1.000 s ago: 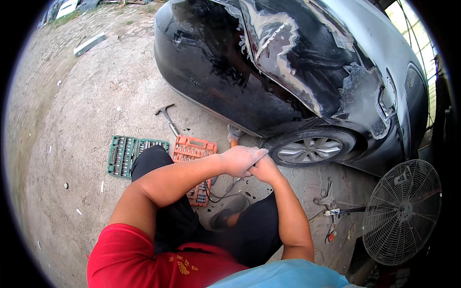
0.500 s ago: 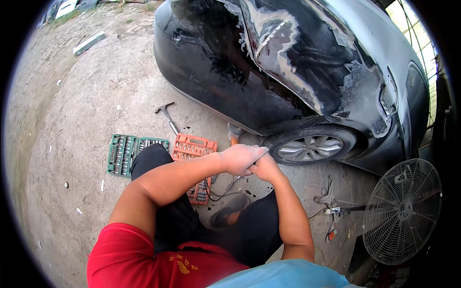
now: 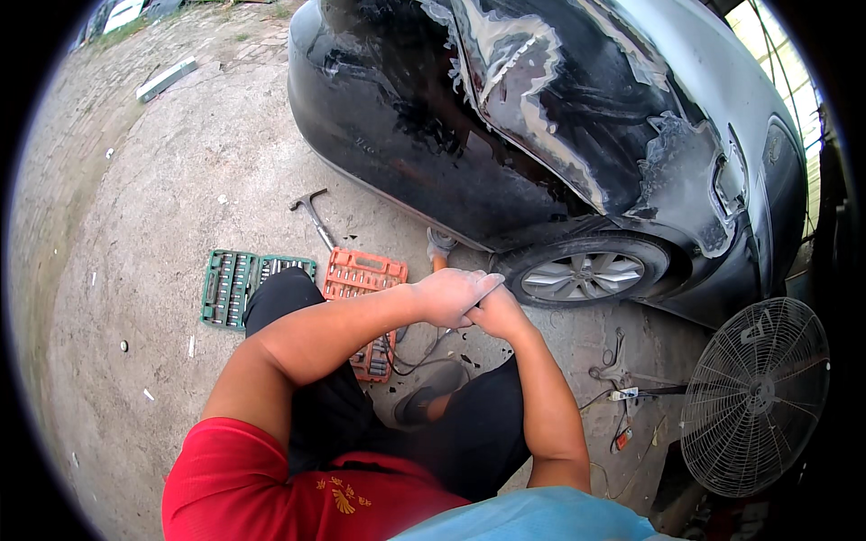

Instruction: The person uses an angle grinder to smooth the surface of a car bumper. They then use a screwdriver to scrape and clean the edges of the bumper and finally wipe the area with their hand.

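Observation:
My left hand [image 3: 445, 298], pale with dust, is closed and meets my right hand [image 3: 498, 313] in front of my knees. The fingers of my right hand are curled too. A thin grey strip [image 3: 488, 294] shows at the meeting point of the hands; its kind is not clear, and the hands hide most of it. Just beyond them stands a car [image 3: 388, 135] with dark, scuffed panels and pale filler patches. Its front wheel [image 3: 585, 276] is to the right of my hands, which appear apart from the bodywork.
An orange socket case [image 3: 365, 263] and a green socket case [image 3: 216, 288] lie open on the concrete. Beside them is a metal T-shaped tool [image 3: 313, 218]. Right of me are a fan [image 3: 758, 397], wrenches [image 3: 615, 361] and cables. A long grey block [image 3: 167, 79] lies far left.

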A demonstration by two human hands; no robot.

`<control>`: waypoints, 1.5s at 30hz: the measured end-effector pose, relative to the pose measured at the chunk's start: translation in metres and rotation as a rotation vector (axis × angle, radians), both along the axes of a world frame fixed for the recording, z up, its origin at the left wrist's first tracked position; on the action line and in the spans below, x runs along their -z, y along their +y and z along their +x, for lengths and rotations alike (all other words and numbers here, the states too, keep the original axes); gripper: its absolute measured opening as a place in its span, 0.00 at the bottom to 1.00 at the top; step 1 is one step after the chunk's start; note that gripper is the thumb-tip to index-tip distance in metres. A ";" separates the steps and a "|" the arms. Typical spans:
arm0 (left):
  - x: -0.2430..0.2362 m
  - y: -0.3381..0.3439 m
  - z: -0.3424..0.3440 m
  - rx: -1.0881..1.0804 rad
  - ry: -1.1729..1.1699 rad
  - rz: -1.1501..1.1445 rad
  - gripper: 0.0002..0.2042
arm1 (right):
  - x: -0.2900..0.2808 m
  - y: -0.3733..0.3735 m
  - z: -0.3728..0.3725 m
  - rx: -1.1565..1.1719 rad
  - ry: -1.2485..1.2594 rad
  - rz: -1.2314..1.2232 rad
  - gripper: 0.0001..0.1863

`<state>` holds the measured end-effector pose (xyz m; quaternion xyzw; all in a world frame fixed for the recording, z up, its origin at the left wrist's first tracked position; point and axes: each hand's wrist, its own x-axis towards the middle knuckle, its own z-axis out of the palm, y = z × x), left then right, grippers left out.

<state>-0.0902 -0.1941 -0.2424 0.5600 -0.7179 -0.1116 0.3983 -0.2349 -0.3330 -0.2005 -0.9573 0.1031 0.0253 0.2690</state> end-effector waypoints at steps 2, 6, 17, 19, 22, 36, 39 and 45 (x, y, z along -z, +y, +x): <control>0.000 0.000 0.000 0.003 0.001 0.008 0.42 | -0.002 0.001 0.000 0.009 0.010 -0.004 0.24; -0.001 0.000 -0.001 -0.002 0.000 0.021 0.43 | 0.000 0.001 -0.001 -0.006 -0.014 -0.011 0.24; -0.003 0.002 0.000 -0.004 -0.017 0.028 0.44 | -0.002 0.003 0.001 -0.025 -0.028 0.002 0.24; -0.001 0.002 0.000 -0.003 -0.013 0.021 0.44 | -0.002 0.003 0.001 -0.025 -0.030 -0.006 0.24; -0.001 0.001 0.000 0.003 -0.005 0.015 0.43 | -0.001 0.002 0.000 -0.028 -0.036 -0.008 0.25; 0.000 0.001 -0.001 -0.004 0.001 0.005 0.42 | 0.002 -0.001 0.000 -0.004 0.021 -0.002 0.26; -0.002 0.002 -0.001 0.001 -0.001 0.010 0.41 | 0.001 0.001 0.000 0.014 0.037 0.009 0.25; -0.003 0.003 0.000 0.000 0.003 0.014 0.42 | 0.000 0.002 0.001 0.004 0.002 -0.014 0.25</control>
